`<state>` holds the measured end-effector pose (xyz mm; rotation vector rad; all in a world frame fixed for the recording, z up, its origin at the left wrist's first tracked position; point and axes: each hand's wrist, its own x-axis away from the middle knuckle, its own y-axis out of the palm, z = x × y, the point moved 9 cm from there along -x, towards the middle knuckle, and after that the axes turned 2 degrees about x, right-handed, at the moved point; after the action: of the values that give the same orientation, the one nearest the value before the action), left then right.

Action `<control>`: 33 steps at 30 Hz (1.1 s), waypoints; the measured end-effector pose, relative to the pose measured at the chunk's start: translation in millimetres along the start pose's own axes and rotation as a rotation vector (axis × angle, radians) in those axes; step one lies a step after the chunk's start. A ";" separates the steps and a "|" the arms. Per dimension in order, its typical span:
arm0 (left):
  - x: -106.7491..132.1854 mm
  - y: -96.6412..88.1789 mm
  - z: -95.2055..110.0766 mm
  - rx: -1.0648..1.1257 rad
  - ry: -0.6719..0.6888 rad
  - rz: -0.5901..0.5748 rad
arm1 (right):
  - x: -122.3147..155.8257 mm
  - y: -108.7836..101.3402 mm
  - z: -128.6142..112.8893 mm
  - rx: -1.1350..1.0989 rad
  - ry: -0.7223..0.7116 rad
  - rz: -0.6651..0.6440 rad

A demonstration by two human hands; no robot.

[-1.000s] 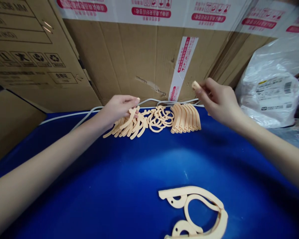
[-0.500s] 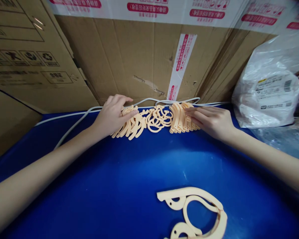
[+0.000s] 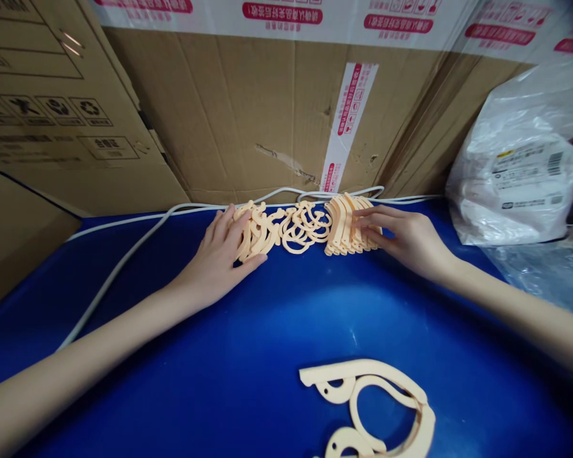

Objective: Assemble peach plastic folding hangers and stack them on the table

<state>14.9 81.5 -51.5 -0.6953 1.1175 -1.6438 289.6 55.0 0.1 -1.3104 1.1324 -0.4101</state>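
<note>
A row of thin peach-coloured curved flat parts (image 3: 300, 228) lies along the far edge of the blue table top (image 3: 248, 356). My left hand (image 3: 222, 257) lies flat with fingers stretched out, pressing against the left end of the row. My right hand (image 3: 403, 236) has its fingers extended against the right end, where several parts (image 3: 346, 222) stand packed together on edge. Both hands hold nothing. A larger peach part (image 3: 377, 407) with loops and small holes lies alone near the front of the table.
Cardboard boxes (image 3: 277, 114) with red-printed tape stand close behind the table. A white cable (image 3: 124, 261) runs along the back edge and down the left side. A white plastic bag (image 3: 516, 172) with a label sits at the right.
My right hand came down from holding a part in the air to the right end of the row. My left hand flattened and pushed the loose left parts closer together.
</note>
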 end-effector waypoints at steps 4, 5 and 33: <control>-5.9 -1.1 1.4 0.047 -0.047 0.017 | 1.8 2.3 -2.0 -0.012 -0.004 -0.034; -7.5 -1.9 3.0 0.068 -0.034 0.027 | 2.3 3.1 -0.9 -0.012 0.003 -0.037; 42.0 28.8 93.1 0.968 -0.114 -0.342 | 15.4 4.3 -92.7 -0.552 0.128 -0.199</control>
<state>90.9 8.0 -42.3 -0.3240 0.0320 -2.1216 218.3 -6.3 3.2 -1.9117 1.2781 -0.3410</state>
